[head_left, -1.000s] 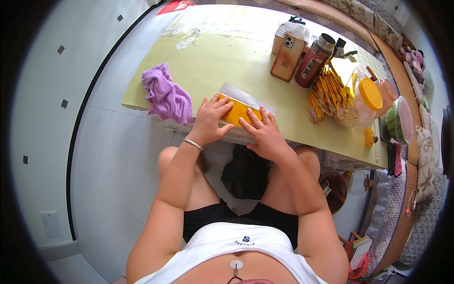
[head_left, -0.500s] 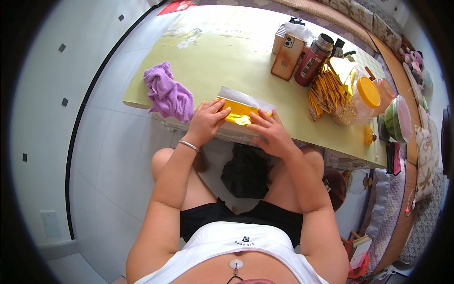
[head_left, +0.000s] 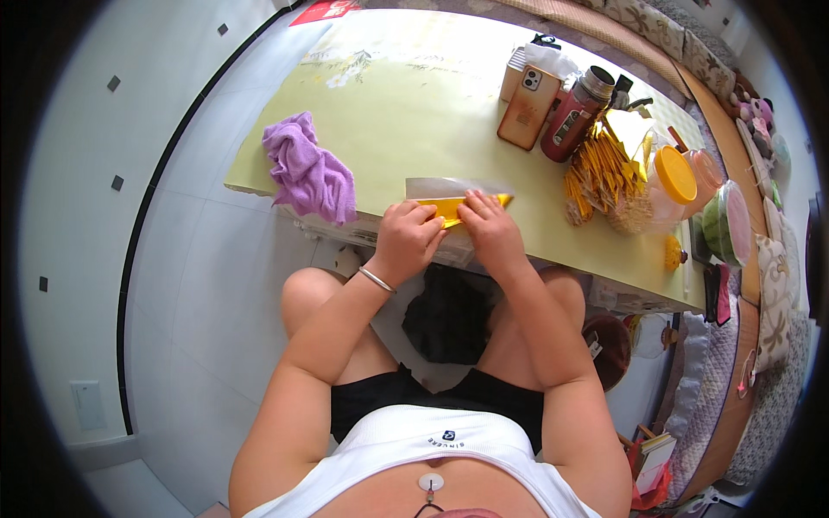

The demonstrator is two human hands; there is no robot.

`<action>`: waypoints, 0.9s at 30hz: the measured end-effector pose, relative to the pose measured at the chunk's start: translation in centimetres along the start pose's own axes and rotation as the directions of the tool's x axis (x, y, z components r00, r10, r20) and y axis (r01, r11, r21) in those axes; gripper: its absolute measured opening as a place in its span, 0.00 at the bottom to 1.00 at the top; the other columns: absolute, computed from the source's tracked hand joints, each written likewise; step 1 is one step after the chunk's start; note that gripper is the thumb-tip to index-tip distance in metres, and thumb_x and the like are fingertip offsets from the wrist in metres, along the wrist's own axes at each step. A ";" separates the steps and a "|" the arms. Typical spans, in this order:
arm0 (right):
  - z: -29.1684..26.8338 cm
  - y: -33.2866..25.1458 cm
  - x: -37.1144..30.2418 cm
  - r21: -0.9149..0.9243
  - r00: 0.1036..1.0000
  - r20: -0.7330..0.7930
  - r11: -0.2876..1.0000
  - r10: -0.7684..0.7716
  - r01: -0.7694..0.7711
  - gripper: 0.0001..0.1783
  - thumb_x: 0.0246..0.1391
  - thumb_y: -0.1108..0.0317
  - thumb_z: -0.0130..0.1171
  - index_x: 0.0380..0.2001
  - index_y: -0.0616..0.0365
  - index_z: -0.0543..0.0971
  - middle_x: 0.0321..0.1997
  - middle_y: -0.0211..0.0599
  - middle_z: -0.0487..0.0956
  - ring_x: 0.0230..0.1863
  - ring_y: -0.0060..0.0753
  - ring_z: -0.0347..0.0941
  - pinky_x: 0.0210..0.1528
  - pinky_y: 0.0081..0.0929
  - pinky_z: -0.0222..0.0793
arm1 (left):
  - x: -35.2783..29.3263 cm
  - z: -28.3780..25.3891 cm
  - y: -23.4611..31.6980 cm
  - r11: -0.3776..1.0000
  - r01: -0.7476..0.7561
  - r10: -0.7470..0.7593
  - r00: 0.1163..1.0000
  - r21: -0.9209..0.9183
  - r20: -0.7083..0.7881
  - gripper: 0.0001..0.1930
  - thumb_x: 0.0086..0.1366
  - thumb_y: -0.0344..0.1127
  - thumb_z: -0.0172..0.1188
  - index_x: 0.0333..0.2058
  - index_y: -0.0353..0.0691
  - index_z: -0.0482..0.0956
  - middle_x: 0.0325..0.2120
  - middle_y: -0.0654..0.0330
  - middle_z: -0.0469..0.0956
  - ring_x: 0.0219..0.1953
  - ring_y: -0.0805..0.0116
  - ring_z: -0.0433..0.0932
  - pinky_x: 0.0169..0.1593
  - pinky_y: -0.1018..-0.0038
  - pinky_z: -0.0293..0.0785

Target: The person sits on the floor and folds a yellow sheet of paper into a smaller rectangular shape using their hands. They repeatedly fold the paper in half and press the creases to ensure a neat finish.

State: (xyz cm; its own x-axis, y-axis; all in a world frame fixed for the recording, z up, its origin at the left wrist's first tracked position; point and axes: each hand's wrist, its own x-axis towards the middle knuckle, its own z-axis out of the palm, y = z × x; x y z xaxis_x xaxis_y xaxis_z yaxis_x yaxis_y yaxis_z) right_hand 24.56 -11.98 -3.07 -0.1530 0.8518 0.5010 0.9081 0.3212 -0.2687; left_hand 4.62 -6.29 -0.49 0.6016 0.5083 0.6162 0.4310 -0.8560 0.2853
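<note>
A gold foil paper (head_left: 448, 210) with a pale silver-white strip (head_left: 453, 186) along its far side lies at the table's near edge. Both ends of its near edge are under my fingers, and the gold part looks narrow and folded over. My left hand (head_left: 409, 236) is closed, its bent fingertips pinching the paper left of its middle. Close beside it, my right hand (head_left: 492, 226) grips the paper with curled fingers, the thumb side toward the left hand. A pointed gold end sticks out past the right fingers.
A purple towel (head_left: 308, 173) lies crumpled on the left of the pale green table (head_left: 389, 129). At the right stand a phone (head_left: 527, 108), a maroon thermos (head_left: 570, 125), a bundle of folded gold papers (head_left: 600, 168), a yellow-lidded jar (head_left: 672, 177) and a lidded melon-patterned container (head_left: 727, 220).
My hands have come closer together and their fingers, flatter before, are now curled on the paper. The gold part shows narrower, its near side turned up, and a pointed end shows at the right.
</note>
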 end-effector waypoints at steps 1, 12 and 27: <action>-0.2 0.4 0.0 -0.006 1.000 -0.014 1.000 0.016 -0.017 0.19 0.54 0.74 0.57 0.51 0.61 0.78 0.61 0.53 0.76 0.65 0.51 0.69 0.68 0.43 0.64 | 0.0 0.1 0.0 1.000 0.003 -0.003 1.000 -0.023 -0.010 0.08 0.53 0.30 0.68 0.34 0.39 0.85 0.39 0.58 0.83 0.42 0.57 0.79 0.48 0.62 0.73; -0.8 -1.4 0.7 0.107 0.987 -0.056 0.984 0.149 -0.142 0.11 0.51 0.65 0.67 0.31 0.59 0.78 0.56 0.47 0.78 0.62 0.55 0.71 0.65 0.58 0.62 | 1.2 0.7 -1.8 0.936 0.248 -0.247 0.968 -0.249 0.034 0.08 0.50 0.26 0.70 0.32 0.37 0.85 0.34 0.57 0.81 0.41 0.55 0.78 0.46 0.65 0.75; 0.0 -1.4 1.3 0.113 0.960 -0.152 0.970 0.233 -0.217 0.09 0.46 0.66 0.67 0.25 0.59 0.78 0.50 0.36 0.80 0.53 0.43 0.72 0.56 0.43 0.66 | 1.7 1.9 -2.4 0.908 0.402 -0.407 0.913 -0.117 -0.023 0.08 0.52 0.31 0.69 0.22 0.38 0.78 0.32 0.57 0.76 0.41 0.54 0.73 0.47 0.62 0.71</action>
State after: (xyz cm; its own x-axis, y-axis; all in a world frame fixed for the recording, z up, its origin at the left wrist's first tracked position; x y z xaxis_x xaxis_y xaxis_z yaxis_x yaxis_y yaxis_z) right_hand 23.05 -11.35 -2.09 0.1241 0.8299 0.5439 0.8697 0.1729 -0.4624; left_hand 5.85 -3.22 -1.53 0.3582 0.8106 0.4633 0.5550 -0.5839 0.5925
